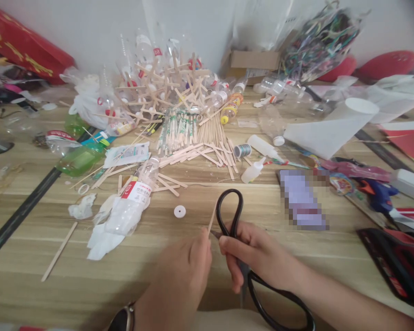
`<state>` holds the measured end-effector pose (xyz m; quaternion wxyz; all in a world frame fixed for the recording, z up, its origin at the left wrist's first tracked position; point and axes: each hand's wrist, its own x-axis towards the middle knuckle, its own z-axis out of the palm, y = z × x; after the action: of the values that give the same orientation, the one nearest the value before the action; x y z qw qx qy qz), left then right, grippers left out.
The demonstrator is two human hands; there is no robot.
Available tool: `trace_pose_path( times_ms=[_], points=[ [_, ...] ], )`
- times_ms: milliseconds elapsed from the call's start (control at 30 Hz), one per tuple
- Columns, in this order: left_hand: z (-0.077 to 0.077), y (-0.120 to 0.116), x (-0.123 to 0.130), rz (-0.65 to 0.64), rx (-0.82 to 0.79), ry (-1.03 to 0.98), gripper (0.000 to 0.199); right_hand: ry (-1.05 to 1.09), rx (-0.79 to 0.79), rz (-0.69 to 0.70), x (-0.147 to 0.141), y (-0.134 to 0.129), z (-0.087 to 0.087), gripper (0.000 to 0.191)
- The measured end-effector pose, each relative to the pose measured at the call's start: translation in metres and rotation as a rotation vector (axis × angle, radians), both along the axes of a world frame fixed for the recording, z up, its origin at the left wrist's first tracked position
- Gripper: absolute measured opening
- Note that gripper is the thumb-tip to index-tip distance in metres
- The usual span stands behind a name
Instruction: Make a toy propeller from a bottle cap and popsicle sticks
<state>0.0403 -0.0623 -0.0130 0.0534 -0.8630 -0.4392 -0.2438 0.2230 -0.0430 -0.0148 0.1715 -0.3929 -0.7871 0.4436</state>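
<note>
My right hand [250, 253] grips black-handled scissors [229, 195] around the pivot, with the two handle loops spread wide apart. One scissor tip points left, close to the thin wooden stick [213, 218] in my left hand [188, 269]. The fingers of my left hand are closed round the stick, which stands up from them at a tilt. Whether the tip touches the stick I cannot tell. A small white disc [180, 211] with a centre hole lies on the table beyond my left hand.
A plastic bottle [136, 191] lies on the left, near a single craft stick [59, 252]. Craft sticks [193, 154] and chopsticks [177, 126] are heaped farther back. Glue bottles [253, 170], a thread spool [242, 151] and a glue gun [376, 193] are to the right.
</note>
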Motion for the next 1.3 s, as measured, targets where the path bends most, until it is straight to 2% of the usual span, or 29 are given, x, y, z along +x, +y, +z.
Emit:
trace_pose_path(
  times_ms=[67, 167, 200, 233, 267, 367, 400, 433, 467, 533, 567, 600, 633, 667, 767, 800, 833, 867, 933, 1000, 1033, 1100, 1133, 1300],
  points=[
    [0.000, 0.000, -0.001, -0.005, -0.039, -0.018, 0.026, -0.031, 0.121, -0.016, 0.001, -0.001, -0.001, 0.053],
    [0.000, -0.001, -0.004, -0.037, -0.185, -0.071, 0.024, -0.128, 0.538, -0.064, 0.007, 0.000, -0.004, 0.044],
    [0.000, -0.001, -0.005, -0.042, -0.214, -0.083, 0.023, -0.141, 0.602, -0.062, 0.008, -0.001, -0.004, 0.043],
    [-0.001, -0.002, -0.005, -0.038, -0.225, -0.081, 0.023, -0.141, 0.585, -0.064, 0.008, -0.001, -0.004, 0.044],
    [-0.001, -0.002, -0.005, -0.026, -0.210, -0.070, 0.023, -0.127, 0.505, -0.068, 0.007, -0.002, -0.003, 0.046],
    [-0.003, -0.003, -0.004, 0.003, -0.083, -0.029, 0.024, -0.006, 0.022, -0.032, 0.003, -0.005, 0.000, 0.058],
    [-0.004, -0.004, -0.003, 0.001, -0.047, -0.029, 0.025, 0.017, -0.037, -0.025, 0.002, -0.005, 0.001, 0.060],
    [-0.005, -0.004, -0.004, -0.008, -0.036, -0.037, 0.025, 0.010, 0.017, -0.026, 0.001, -0.005, 0.003, 0.059],
    [-0.005, -0.004, -0.005, -0.014, -0.053, -0.050, 0.025, -0.024, 0.175, -0.037, 0.002, -0.004, 0.003, 0.056],
    [-0.006, -0.005, -0.007, -0.011, -0.158, -0.090, 0.024, -0.140, 0.615, -0.048, 0.005, -0.002, 0.004, 0.047],
    [-0.006, -0.006, -0.007, -0.009, -0.220, -0.115, 0.024, -0.183, 0.783, -0.035, 0.006, -0.001, 0.005, 0.044],
    [-0.006, -0.006, -0.007, -0.004, -0.261, -0.138, 0.023, -0.198, 0.849, -0.025, 0.007, -0.001, 0.004, 0.043],
    [-0.006, -0.006, -0.007, 0.002, -0.267, -0.155, 0.022, -0.183, 0.797, -0.041, 0.007, -0.001, 0.004, 0.043],
    [-0.006, -0.006, -0.005, 0.009, -0.238, -0.157, 0.022, -0.137, 0.643, -0.070, 0.006, -0.002, 0.004, 0.044],
    [-0.005, -0.002, 0.000, 0.028, -0.054, -0.116, 0.025, 0.051, 0.017, -0.131, 0.000, -0.004, 0.003, 0.051],
    [-0.006, 0.000, 0.002, 0.038, -0.006, -0.113, 0.026, 0.086, -0.085, -0.151, -0.001, -0.005, 0.004, 0.053],
    [-0.006, 0.003, 0.003, 0.060, 0.015, -0.124, 0.027, 0.097, -0.083, -0.178, -0.003, -0.006, 0.004, 0.052],
    [-0.006, 0.007, 0.003, 0.099, 0.006, -0.153, 0.028, 0.088, 0.016, -0.204, -0.003, -0.006, 0.005, 0.050],
    [-0.005, 0.013, 0.000, 0.214, -0.132, -0.260, 0.031, 0.041, 0.356, -0.198, -0.002, -0.008, 0.007, 0.040],
    [-0.002, 0.017, -0.003, 0.285, -0.478, -0.440, 0.029, 0.015, 0.644, -0.161, 0.000, -0.009, 0.008, 0.030],
    [0.000, 0.017, -0.004, 0.282, -0.665, -0.552, 0.028, 0.009, 0.720, -0.157, 0.001, -0.010, 0.008, 0.026],
    [0.004, 0.017, -0.004, 0.257, -0.928, -0.753, 0.029, -0.003, 0.749, -0.181, 0.003, -0.010, 0.008, 0.022],
    [0.006, 0.016, -0.003, 0.244, -0.998, -0.828, 0.030, -0.006, 0.745, -0.189, 0.003, -0.009, 0.008, 0.020],
    [0.013, 0.009, 0.005, 0.287, -1.055, -0.952, 0.026, -0.028, 0.662, -0.244, 0.000, -0.004, 0.008, 0.023]
  ],
)
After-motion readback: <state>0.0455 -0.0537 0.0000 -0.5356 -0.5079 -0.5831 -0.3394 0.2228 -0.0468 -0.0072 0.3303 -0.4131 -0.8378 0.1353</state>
